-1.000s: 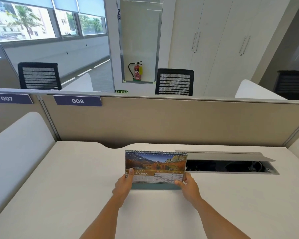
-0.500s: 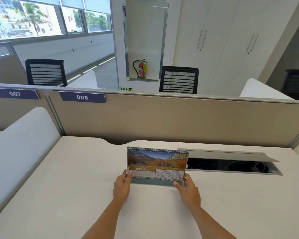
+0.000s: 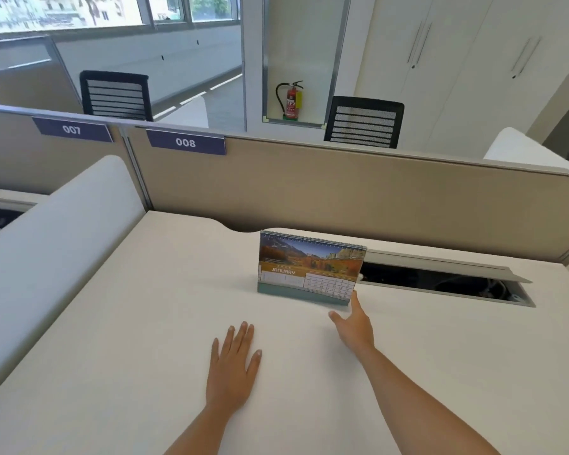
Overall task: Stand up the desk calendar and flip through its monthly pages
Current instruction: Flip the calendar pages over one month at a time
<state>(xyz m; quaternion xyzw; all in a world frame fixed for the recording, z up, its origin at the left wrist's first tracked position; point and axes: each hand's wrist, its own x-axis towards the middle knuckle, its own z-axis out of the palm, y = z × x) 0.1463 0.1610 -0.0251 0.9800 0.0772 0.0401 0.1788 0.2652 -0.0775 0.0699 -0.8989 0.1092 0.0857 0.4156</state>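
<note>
Desk calendar [image 3: 311, 267] upright, page reads JANUARY, partition labels 007, 008

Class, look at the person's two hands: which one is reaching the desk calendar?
The right hand: its fingertip reaches the lower right corner of the standing spiral-bound January desk calendar. The left hand lies flat on the white desk, apart from it.
</note>
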